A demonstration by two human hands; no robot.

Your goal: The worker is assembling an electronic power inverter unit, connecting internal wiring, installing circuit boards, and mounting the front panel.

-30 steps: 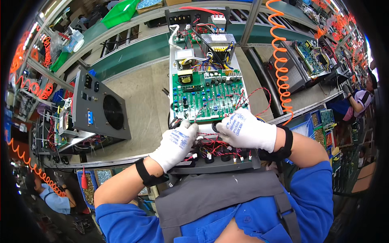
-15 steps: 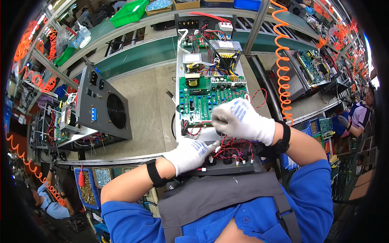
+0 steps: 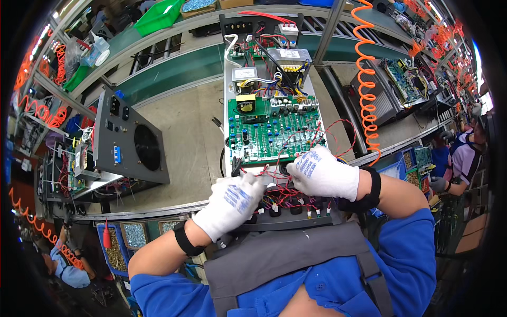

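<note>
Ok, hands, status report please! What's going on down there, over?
Left hand, right hand: both at the tangled red wires, grip unclear. Green circuit board: components up, just beyond the hands. Possibly in the way: those wires, partly over the board.

The left hand, in a white knit glove with blue print (image 3: 236, 198), has its fingers bent among thin twisted red wires (image 3: 282, 184); the right hand, gloved alike (image 3: 323, 174), curls beside the lower right edge of a flat green circuit board crowded with components (image 3: 274, 138). What the fingertips grip is hidden. The wires run between the board and a long dark grey panel (image 3: 296, 220) nearest the person. Beyond the board sit a silver-topped boxy transformer with yellow windings (image 3: 288, 55) and a smaller white-topped one (image 3: 244, 73). Left stands a grey metal housing with a round black fan grille (image 3: 122, 127); right hangs a coiled orange hose (image 3: 368, 90).
</note>
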